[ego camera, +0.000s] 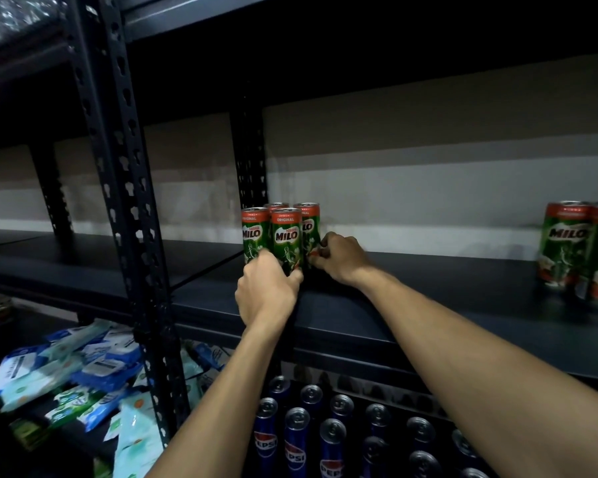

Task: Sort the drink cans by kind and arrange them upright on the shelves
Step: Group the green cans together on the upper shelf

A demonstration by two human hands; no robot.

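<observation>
Head view. Tight cluster of four green Milo cans (281, 232), all upright, at left end of black middle shelf (428, 305), just in front of rear post (252, 160). Two in front, two behind, sides touching or nearly so. Orange bands on top, "ORIGINAL" legible on front can (286, 236).

Left hand (265, 291) reaching in from below, fingers and thumb curled round bottom of front can, thumb tip at its right lower edge. Gripping it low. Knuckles also against bottom of left front can (254, 232); can't tell if gripping that one too.

Right hand (339, 258) reaching in from right, fingers curled at base of right-hand can (308, 224), pinching its lower edge. Fingertips partly hidden behind can, exact hold not clear. Both forearms bare, stretched over shelf edge.

Second Milo group (580, 250) upright at far right of same shelf, well apart from cluster, cut off by frame edge, blurred; at least two cans.

Lower shelf, below forearms: rows of blue Pepsi cans (297, 439), upright, silver tops up.

Lower left, in neighbouring bay: loose pile of blue, white and green packets (66, 374), lying flat and overlapping.

Black perforated front post (132, 201) between the two bays. Pale wall (428, 188) behind shelf. Dim lighting throughout.
</observation>
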